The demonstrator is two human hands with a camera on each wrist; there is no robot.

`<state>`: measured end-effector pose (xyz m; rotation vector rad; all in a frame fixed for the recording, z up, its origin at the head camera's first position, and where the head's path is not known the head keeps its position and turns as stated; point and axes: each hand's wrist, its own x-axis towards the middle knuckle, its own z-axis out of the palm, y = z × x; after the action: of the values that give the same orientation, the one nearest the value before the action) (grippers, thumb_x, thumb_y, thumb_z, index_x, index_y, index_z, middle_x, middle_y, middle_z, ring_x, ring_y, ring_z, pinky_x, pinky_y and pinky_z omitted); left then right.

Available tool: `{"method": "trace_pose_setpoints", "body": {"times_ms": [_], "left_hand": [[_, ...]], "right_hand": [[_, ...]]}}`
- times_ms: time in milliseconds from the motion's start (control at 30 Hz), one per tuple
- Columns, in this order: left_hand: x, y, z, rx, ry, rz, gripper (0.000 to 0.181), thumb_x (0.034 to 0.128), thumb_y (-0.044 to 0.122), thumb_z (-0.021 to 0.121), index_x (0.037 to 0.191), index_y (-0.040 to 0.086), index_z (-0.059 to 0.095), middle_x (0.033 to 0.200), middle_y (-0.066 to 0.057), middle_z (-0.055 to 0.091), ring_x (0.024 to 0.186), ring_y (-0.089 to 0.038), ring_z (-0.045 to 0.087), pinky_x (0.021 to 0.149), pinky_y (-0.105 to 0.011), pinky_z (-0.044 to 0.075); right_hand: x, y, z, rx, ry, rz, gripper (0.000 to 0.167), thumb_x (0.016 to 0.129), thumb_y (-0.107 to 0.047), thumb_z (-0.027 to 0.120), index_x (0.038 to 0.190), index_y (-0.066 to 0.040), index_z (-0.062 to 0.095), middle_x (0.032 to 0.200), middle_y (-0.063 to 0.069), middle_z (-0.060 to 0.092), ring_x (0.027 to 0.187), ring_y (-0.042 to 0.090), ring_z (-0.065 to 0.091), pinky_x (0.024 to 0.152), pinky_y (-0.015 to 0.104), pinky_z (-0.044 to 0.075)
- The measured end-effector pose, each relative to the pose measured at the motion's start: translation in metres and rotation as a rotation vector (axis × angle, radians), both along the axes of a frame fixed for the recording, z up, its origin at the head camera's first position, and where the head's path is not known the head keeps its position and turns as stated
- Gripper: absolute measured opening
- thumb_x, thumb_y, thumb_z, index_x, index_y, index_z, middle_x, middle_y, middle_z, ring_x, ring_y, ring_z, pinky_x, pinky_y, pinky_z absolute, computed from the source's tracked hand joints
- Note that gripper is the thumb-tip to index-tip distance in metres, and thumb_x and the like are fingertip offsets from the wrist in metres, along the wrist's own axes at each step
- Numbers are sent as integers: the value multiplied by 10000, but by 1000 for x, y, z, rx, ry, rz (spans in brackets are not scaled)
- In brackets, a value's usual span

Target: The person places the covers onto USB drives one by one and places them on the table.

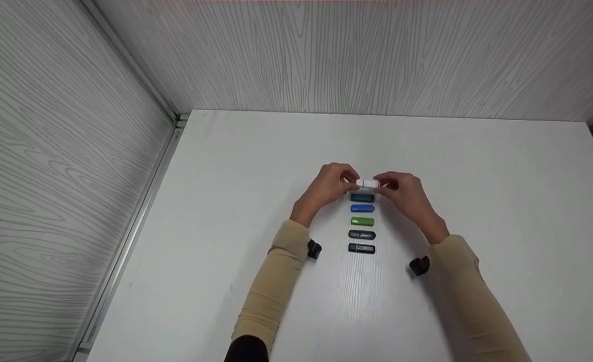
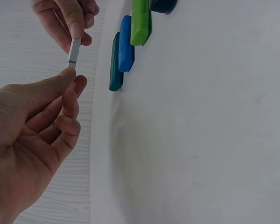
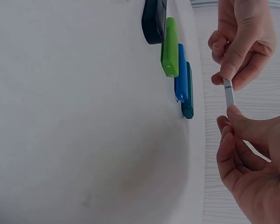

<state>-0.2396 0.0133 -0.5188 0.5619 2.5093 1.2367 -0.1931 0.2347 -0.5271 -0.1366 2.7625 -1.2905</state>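
Between the two hands is a white USB stick [image 1: 368,183] with a thin dark band near its left end. My left hand [image 1: 330,184] pinches its left end between thumb and fingers. The right end is pinched by my right hand [image 1: 402,192]. In both wrist views the white stick [image 2: 74,52] appears edge-on, apart from the table. Just nearer to me lies a teal USB stick [image 1: 362,198], heading a column with a blue stick [image 1: 362,208], a green stick [image 1: 362,221] and two black sticks, one rounded [image 1: 362,234] and one squarer [image 1: 361,248].
The sticks lie crosswise on a white table [image 1: 216,201]. Grey wood-grain panels stand behind it [image 1: 377,60] and at the left [image 1: 60,176]. Black wrist cameras hang by each sleeve, left [image 1: 314,249] and right [image 1: 419,266].
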Motion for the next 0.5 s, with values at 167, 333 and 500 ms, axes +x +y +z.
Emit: {"method": "trace_pose_setpoints", "body": {"times_ms": [167, 333, 500], "left_hand": [[-7, -1, -4, -52, 18, -7, 197, 987, 143, 751, 1173, 82, 766, 1115, -72, 761, 980, -133, 643, 849, -256, 544], [-10, 0, -9, -93, 51, -10, 185, 980, 153, 760, 1150, 83, 776, 1088, -66, 752, 974, -140, 626, 898, -297, 524], [-12, 4, -14, -114, 50, -1, 183, 990, 130, 735, 1159, 69, 767, 1088, -73, 742, 963, -137, 615, 902, -299, 523]], "right_hand": [[-7, -2, -5, 4, -9, -10, 284, 1003, -149, 729, 1267, -46, 737, 1165, 170, 743, 985, 274, 637, 808, 271, 516], [-13, -2, -10, 41, 8, 8, 274, 998, -132, 726, 1248, -20, 740, 1203, 195, 754, 1056, 323, 682, 891, 384, 530], [-17, -1, -13, 48, -10, 3, 273, 983, -124, 741, 1231, -11, 742, 1223, 197, 716, 1055, 321, 657, 886, 371, 504]]}}
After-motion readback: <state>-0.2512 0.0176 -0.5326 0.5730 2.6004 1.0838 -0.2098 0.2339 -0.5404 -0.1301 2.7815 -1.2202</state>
